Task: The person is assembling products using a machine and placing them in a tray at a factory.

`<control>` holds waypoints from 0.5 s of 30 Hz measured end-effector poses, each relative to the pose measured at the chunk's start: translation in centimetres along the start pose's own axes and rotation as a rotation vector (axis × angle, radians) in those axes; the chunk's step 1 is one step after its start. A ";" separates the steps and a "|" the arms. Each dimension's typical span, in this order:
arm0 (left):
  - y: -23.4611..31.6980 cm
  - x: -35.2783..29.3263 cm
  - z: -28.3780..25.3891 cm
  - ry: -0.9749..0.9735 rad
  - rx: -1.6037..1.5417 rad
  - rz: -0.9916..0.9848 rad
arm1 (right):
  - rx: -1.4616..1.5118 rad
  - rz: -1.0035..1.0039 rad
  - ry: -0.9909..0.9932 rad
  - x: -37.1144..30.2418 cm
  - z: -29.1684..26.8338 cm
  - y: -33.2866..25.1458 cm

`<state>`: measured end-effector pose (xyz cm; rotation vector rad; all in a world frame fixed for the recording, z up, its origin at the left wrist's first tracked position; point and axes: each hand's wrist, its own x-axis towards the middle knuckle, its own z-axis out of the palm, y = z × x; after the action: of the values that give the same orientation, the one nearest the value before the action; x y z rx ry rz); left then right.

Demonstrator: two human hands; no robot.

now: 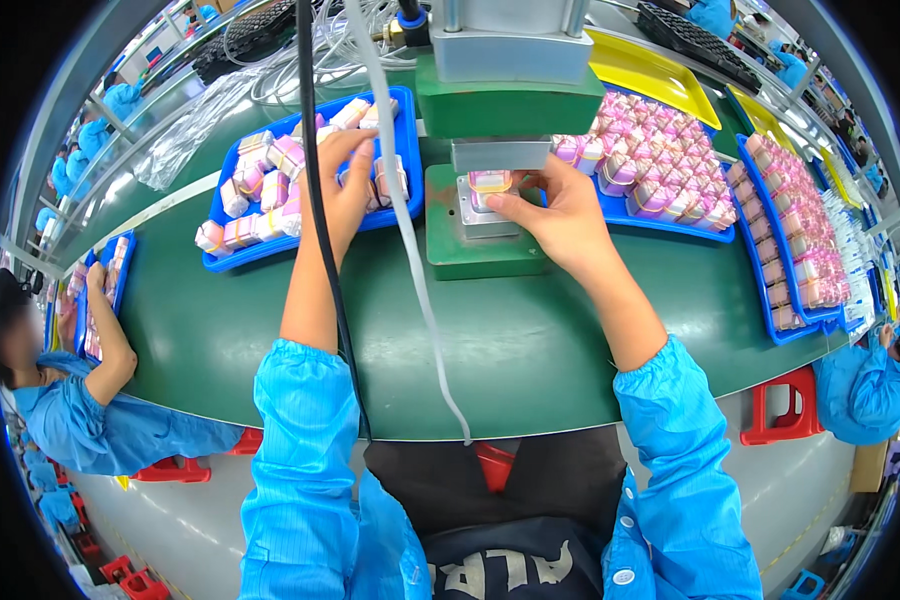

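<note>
- Leaning over the green table (530, 340), had both blue sleeves (300, 455) across its near edge.
- Held the right hand (567, 215) bent at the metal holder (492, 223), with thumb against the near right side of a pink-and-white block (489, 182); could not tell gripping from mere steadying.
- Had that block at the holder's top, just left of the right hand, the nearer one; saw more width side to side, with true long axis partly hidden.
- Had the left hand (344, 200) well left, fingers bent over loose blocks (288, 155) in a blue tray (260, 259); could not tell open from gripping.
- Saw the press head (501, 154) just above the block, and a yellow tray (660, 75) beyond.
</note>
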<state>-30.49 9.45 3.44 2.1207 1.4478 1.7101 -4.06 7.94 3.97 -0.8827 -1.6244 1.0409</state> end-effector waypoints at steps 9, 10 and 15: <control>-3.3 0.4 -1.5 -0.140 -1.039 -0.372 | -0.154 0.027 -0.045 0.0 -0.6 -0.1; -3.4 0.2 -1.6 -0.141 -1.073 -0.389 | -0.154 0.041 -0.044 0.0 -0.6 -0.2; 4.4 -0.9 1.3 -0.210 -0.518 -0.424 | -0.230 -0.009 -0.031 -0.3 -1.5 0.0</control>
<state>-26.73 6.99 4.79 1.5377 1.1308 1.4483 -2.57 8.01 4.10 -1.0133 -1.7970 0.8765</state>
